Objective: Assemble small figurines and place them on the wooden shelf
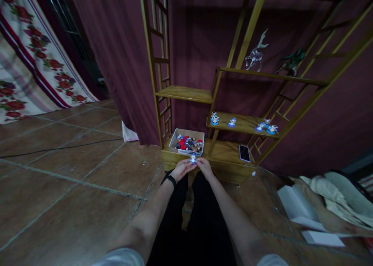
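Between my two hands is a small white and purple figurine (193,159), upright in front of the box. The fingers of my left hand (182,168) are closed on its left side and base. My right hand (204,167) pinches it from the right at the base. Just beyond, a white open box (187,134) on the lowest shelf holds several red, dark and blue figurines (186,143) in a jumble. On the shelf to the right stand more small figurines: a blue one (214,119), a purple one (232,122) and a cluster (266,126) at the right end.
The wooden shelf unit (183,93) stands against a maroon curtain (116,63). A phone (244,153) lies on the lowest shelf. Higher up are a clear deer ornament (255,58) and a dark green ornament (293,62). White boxes (300,207) lie on the floor at right.
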Available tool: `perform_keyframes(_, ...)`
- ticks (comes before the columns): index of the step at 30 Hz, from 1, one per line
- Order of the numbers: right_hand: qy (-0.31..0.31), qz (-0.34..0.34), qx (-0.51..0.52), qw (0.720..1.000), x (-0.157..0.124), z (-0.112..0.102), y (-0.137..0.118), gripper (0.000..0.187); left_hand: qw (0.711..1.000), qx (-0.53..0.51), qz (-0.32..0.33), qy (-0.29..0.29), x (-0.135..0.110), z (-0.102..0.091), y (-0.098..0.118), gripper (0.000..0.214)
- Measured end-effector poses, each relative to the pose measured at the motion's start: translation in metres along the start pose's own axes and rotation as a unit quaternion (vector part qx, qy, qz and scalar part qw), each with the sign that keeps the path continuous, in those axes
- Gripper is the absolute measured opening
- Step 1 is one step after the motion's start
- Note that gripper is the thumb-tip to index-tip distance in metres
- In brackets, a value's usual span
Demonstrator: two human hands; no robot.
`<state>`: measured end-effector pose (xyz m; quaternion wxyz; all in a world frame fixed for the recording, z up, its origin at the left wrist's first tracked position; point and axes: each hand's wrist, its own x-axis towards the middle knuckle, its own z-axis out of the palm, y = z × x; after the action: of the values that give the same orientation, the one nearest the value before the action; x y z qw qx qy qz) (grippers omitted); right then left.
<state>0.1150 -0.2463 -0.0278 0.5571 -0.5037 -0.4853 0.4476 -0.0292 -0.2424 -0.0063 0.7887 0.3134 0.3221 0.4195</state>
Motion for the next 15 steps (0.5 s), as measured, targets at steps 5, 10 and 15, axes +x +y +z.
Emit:
perform_keyframes(5, 0.012, -0.018, 0.021, 1.0, -0.012, 0.003, 0.003, 0.027, 0.998, 0.011, 0.02, 0.053, 0.0, 0.006, -0.005, 0.024)
perform_keyframes(10, 0.019, -0.02, 0.031, 0.999, -0.013, 0.004, 0.003, 0.026, 0.999, 0.034, 0.01, 0.03, 0.007, 0.006, -0.004, 0.025)
perform_keyframes(15, 0.043, -0.006, -0.009, 0.999, -0.004, 0.011, 0.01, 0.021, 0.999, 0.035, 0.005, 0.015, 0.01, -0.007, -0.001, 0.022)
